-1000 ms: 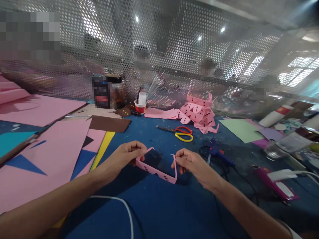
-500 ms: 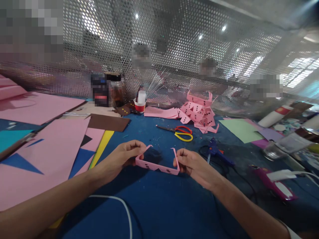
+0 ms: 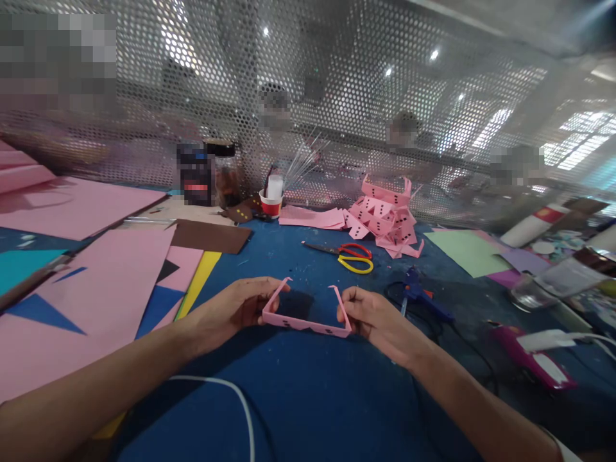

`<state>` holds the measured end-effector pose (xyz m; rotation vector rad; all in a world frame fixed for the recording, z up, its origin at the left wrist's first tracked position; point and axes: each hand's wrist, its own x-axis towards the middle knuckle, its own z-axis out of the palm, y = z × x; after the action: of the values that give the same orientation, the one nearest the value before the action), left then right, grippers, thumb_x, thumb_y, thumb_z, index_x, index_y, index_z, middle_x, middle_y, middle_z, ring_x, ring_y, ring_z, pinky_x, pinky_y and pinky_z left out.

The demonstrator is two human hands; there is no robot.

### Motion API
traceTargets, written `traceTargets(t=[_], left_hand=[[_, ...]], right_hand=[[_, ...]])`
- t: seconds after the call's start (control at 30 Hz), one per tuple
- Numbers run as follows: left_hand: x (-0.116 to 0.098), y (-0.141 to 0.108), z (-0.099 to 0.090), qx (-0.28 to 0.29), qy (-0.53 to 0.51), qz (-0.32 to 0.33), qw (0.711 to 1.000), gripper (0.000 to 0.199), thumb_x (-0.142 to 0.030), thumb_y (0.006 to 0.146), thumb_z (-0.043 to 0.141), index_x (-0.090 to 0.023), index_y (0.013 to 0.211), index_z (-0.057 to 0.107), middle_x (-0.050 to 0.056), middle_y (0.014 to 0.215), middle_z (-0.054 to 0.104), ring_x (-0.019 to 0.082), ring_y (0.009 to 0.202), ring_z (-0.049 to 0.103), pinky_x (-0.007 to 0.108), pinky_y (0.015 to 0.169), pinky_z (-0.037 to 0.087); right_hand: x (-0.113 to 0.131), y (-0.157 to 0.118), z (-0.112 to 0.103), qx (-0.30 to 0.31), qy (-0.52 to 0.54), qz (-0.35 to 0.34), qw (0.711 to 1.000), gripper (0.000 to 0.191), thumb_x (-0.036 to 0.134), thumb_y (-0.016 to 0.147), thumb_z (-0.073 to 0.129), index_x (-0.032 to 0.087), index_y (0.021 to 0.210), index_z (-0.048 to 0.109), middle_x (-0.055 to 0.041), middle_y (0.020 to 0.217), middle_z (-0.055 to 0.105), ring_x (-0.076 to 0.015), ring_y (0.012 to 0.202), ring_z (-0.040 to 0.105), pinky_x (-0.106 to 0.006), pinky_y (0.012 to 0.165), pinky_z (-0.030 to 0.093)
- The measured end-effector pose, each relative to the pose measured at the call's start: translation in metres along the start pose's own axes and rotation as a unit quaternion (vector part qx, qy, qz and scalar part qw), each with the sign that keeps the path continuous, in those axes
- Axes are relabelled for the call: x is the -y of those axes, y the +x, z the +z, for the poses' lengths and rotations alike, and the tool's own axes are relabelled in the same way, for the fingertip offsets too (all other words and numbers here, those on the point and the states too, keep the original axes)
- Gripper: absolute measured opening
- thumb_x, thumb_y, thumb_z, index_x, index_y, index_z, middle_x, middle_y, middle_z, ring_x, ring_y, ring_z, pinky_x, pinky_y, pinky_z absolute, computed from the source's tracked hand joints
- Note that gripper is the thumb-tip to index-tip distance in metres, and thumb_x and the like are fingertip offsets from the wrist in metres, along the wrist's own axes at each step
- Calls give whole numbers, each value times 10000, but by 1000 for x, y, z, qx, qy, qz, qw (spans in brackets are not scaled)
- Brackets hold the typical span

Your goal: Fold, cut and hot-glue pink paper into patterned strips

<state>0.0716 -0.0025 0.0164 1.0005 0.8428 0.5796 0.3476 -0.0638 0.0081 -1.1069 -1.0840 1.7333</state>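
Observation:
Between my two hands is a pair of pink paper glasses (image 3: pixel 308 325), its front strip facing me with small dark marks and its side arms folded away from me. My left hand (image 3: pixel 248 305) pinches the left arm near the fold. On the other side, my right hand (image 3: pixel 368 314) has thumb and fingers closed on the right arm. Both arm tips bend inward at the far end. Beyond the hands lie scissors (image 3: pixel 355 258) with one red and one yellow handle. Further back rises a pile of similar pink paper pieces (image 3: pixel 382 215).
A blue glue gun (image 3: pixel 423 298) with its cable lies right of my right hand, near a magenta device (image 3: pixel 534 359). Pink paper sheets (image 3: pixel 110 282) cover the left side. A white cable (image 3: pixel 235 388) crosses the front. A paper cup (image 3: pixel 271 204) stands by the perforated metal screen (image 3: pixel 337 115).
The paper glasses have tilted slightly, so their front strip shows narrower. My left fingers have shifted a little along the arm. Both hands keep their hold.

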Motion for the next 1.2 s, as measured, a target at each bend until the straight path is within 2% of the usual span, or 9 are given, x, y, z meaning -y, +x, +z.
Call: traceTargets(t=[0.23,0.7,1.2], left_hand=[[1,2,-4,1,-28,-12,1000,213,-421,830,704,-215,866,738,-2,780,579,123,648,464,232,647,439],[3,6,-9,7,-93,-22,995,168,-328,831,744,-176,899,726,27,842,602,120,744,541,199,677,480],[5,7,-9,3,-78,-8,997,167,-354,831,741,-191,854,712,18,815,604,125,730,534,214,666,461]], right_hand=[[-2,-1,1,8,12,9,1000,271,370,849,769,173,913,594,-13,858,661,-83,687,547,-220,677,438],[-2,0,-2,10,13,11,1000,273,375,845,775,172,911,605,-12,860,654,-86,692,549,-224,681,447],[-3,1,-1,2,2,6,1000,265,364,841,773,177,907,597,-14,861,661,-89,695,549,-225,677,440]])
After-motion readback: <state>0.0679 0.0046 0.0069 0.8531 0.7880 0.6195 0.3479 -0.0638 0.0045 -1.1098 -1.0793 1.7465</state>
